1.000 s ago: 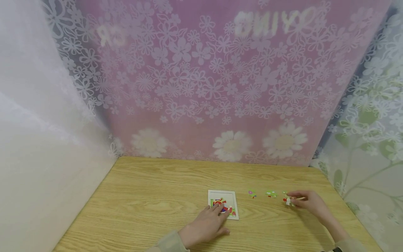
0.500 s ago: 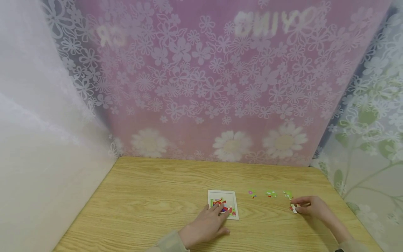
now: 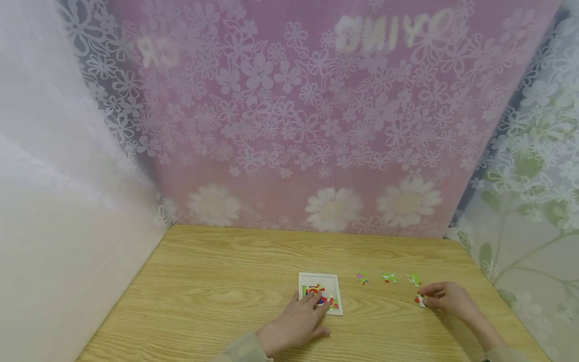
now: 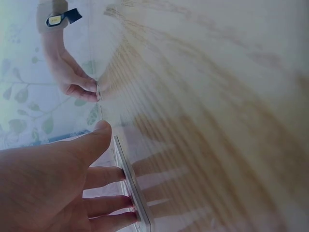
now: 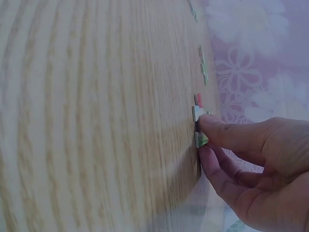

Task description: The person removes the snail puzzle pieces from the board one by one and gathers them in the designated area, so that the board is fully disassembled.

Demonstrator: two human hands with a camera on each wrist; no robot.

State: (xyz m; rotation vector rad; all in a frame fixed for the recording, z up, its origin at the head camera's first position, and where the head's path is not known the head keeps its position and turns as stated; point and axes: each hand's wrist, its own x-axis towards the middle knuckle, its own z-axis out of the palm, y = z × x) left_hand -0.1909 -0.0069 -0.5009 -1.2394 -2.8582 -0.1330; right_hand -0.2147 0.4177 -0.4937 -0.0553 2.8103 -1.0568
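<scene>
A small white-framed jigsaw puzzle board [image 3: 326, 279] lies on the wooden table, partly filled with colourful pieces in its nearer half. My left hand [image 3: 294, 322] rests on that nearer part with fingers stretched out, hiding some of the picture. In the left wrist view, its fingertips [image 4: 126, 200] touch the board. To the right, my right hand [image 3: 452, 301] pinches a white, red and green puzzle piece [image 5: 197, 113] between thumb and fingers. This piece stands tilted at the tabletop, its far side covered by the fingers; whether it touches the wood, I cannot tell.
Three loose puzzle pieces lie in a row right of the board: one with a pink flower [image 3: 360, 277], a green-and-white one [image 3: 389, 278] and another green one [image 3: 413, 279] nearest my right hand. A flowered pink curtain [image 3: 289, 151] hangs behind the table [image 3: 217, 281].
My right hand has drawn the pinched piece nearer to me and slightly right, uncovering the green piece behind it. In the last half second it barely moves. The left hand stays put.
</scene>
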